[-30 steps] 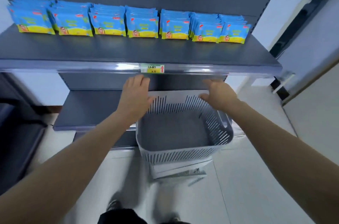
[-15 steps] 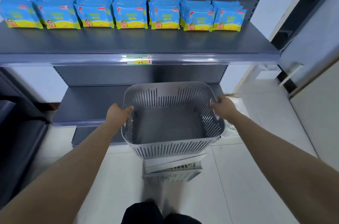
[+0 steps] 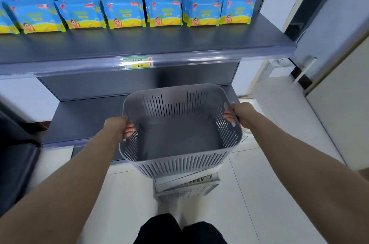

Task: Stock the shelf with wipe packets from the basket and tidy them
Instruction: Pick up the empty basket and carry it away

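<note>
Both your hands have come off the far rim and down to the sides of the grey basket (image 3: 179,159). Your left hand (image 3: 117,128) grips the left rim, fingers curled over the edge into the inside, and your right hand (image 3: 242,116) grips the right rim the same way. The basket hangs between your hands, tilted a little, just above a white crate (image 3: 185,185) on the floor; I cannot tell whether they touch. Above and beyond both hands the wipe packets (image 3: 123,12) stand upright in a row of stacks at the back of the shelf (image 3: 139,44), well apart from either hand.
</note>
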Available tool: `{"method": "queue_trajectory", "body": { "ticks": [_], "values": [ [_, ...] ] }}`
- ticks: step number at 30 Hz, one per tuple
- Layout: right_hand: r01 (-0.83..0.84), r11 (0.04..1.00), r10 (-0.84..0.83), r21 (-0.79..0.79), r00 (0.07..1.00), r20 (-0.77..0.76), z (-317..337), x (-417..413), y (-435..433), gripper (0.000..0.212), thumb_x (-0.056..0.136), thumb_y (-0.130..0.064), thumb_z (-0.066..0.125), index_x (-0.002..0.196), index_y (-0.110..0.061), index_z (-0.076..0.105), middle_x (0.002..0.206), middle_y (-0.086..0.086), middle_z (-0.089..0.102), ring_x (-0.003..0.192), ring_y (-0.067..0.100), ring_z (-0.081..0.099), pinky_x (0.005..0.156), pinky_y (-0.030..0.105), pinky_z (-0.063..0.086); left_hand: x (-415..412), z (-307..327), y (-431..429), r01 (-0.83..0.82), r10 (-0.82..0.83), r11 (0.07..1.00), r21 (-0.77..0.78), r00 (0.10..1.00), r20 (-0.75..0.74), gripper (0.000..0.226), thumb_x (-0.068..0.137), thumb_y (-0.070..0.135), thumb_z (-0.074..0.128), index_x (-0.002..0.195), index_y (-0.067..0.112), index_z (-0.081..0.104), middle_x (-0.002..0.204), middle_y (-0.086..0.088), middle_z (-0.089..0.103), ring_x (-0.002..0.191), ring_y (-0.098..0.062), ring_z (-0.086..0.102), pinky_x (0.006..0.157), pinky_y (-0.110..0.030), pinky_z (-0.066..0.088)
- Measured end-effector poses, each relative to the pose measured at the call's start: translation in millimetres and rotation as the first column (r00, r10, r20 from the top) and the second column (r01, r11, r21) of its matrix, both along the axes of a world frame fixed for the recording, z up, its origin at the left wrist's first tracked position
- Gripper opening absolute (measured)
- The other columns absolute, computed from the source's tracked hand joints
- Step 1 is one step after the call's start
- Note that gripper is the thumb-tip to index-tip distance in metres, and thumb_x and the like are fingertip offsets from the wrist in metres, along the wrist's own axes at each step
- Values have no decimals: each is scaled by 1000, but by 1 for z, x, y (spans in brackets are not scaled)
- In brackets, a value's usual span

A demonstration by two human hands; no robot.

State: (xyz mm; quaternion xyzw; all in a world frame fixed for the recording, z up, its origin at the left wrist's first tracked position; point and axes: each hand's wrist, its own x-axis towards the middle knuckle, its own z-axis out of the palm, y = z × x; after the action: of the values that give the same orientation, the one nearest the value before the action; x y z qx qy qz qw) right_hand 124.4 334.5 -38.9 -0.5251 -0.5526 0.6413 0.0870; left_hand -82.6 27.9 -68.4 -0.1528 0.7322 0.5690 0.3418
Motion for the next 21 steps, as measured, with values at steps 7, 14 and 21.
{"method": "queue_trajectory", "body": {
  "ticks": [7, 14, 21],
  "values": [
    [154, 965, -185, -210, 973, -137, 25, 55, 7, 27, 100, -5, 36, 73, -7, 38, 61, 4, 28, 39, 10, 32, 32, 16, 32, 4, 46, 39, 152, -151, 988, 23, 988, -37, 23, 100, 20, 38, 111, 5, 52, 36, -1, 59, 32, -10, 58, 39, -17, 47],
    [427, 896, -441, -125, 889, -123, 69, 152, 10, 31, 100, -11, 35, 71, -3, 46, 46, 9, 49, 29, 14, 48, 30, 16, 37, 41, 86, 124, 406, -405, 913, 32, 914, -31, 36, 101, 29, 35, 74, 8, 48, 35, 1, 57, 31, -9, 57, 53, -24, 42],
    [665, 728, -685, -170, 692, -226, 98, 276, 4, 29, 98, -10, 41, 70, -5, 50, 41, 4, 56, 33, 10, 53, 37, 14, 45, 119, 114, 222, 626, -625, 775, 93, 780, -37, 34, 99, 28, 39, 74, 9, 51, 32, 2, 56, 29, -8, 56, 55, -23, 43]
  ]
}}
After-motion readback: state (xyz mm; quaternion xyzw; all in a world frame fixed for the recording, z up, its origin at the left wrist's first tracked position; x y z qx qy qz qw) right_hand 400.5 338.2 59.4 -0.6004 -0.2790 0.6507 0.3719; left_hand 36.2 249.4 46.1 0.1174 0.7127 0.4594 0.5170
